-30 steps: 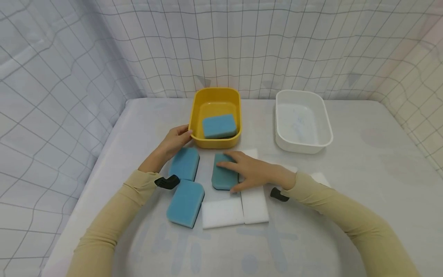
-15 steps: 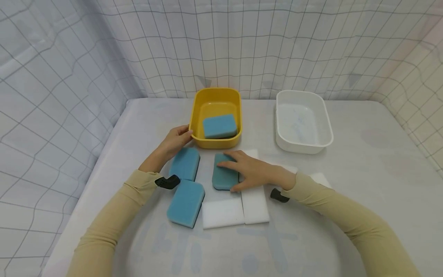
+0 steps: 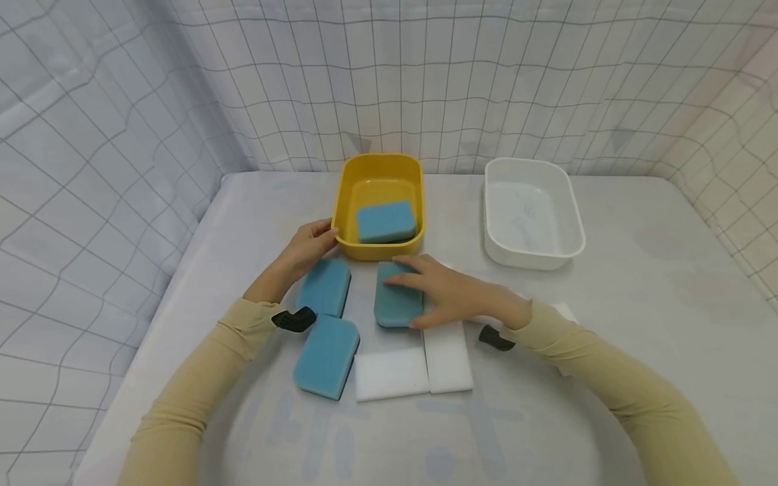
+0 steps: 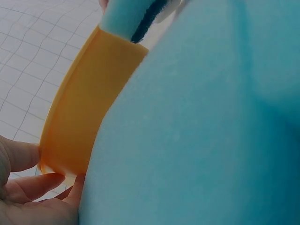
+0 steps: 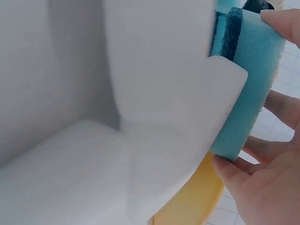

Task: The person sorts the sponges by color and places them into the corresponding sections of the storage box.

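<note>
The counter [image 3: 632, 283] is spread beneath both hands. Beyond the right hand and to its right, the white container [image 3: 529, 260] is set well apart. The yellow container [image 3: 377, 252] is placed ahead of the gap between the hands, its near left corner touched by the left hand [image 3: 302, 248]; whether it is gripped there or only steadied cannot be told. By the right hand [image 3: 446, 291], the held sponge [image 3: 396, 297] is pinched at its edges, between the hands and just short of the yellow container. Inside that container a blue sponge [image 3: 387, 221] is laid; on the near side of the left hand, an upper sponge [image 3: 325, 288] and a lower sponge [image 3: 326, 358] are set end to end. One white pad [image 3: 392, 373] and a second white pad [image 3: 448, 361] are left nearer than the right hand.

The held sponge has just been shifted slightly towards the yellow container; it is judged to be carried now, though whether it is lifted cannot be told. The container's near rim is close ahead of it, while open room is left between the two containers, beyond the right hand.
</note>
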Demonstrator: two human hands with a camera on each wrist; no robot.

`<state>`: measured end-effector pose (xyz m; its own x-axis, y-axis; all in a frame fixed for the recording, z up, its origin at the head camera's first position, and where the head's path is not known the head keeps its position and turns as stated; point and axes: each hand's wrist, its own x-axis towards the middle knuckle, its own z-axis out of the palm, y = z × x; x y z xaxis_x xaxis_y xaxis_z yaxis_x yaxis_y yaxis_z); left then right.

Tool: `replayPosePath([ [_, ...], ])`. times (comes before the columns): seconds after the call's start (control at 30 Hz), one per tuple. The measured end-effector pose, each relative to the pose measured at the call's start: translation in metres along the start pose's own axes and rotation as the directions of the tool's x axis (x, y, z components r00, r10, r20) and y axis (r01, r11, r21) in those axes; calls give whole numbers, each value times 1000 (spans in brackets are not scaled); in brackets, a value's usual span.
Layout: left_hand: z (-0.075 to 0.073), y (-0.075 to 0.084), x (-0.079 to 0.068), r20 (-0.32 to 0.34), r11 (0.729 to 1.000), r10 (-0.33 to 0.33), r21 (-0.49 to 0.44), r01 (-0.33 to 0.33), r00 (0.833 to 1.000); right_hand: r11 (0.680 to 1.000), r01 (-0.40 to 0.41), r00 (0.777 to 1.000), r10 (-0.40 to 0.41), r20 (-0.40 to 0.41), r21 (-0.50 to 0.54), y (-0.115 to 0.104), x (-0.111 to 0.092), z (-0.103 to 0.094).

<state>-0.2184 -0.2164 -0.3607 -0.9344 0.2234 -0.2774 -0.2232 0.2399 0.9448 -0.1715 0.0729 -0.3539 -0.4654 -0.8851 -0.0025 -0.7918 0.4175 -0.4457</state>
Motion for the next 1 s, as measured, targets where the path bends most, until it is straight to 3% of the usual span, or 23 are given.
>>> replayPosePath([
  [0.6,-2,-4,1,9,999,38,-30,-37,999,988,156,979,-153,-131,8,-1,5,-23],
  [0.8,-3,-5,-1,10,999,37,-25,-37,999,991,130,981,-129,-144,2,2,15,-34],
  [1.0,-2,-7,2,30,998,58,-23,-57,998,998,34,994,-28,-102,58,6,19,-45],
])
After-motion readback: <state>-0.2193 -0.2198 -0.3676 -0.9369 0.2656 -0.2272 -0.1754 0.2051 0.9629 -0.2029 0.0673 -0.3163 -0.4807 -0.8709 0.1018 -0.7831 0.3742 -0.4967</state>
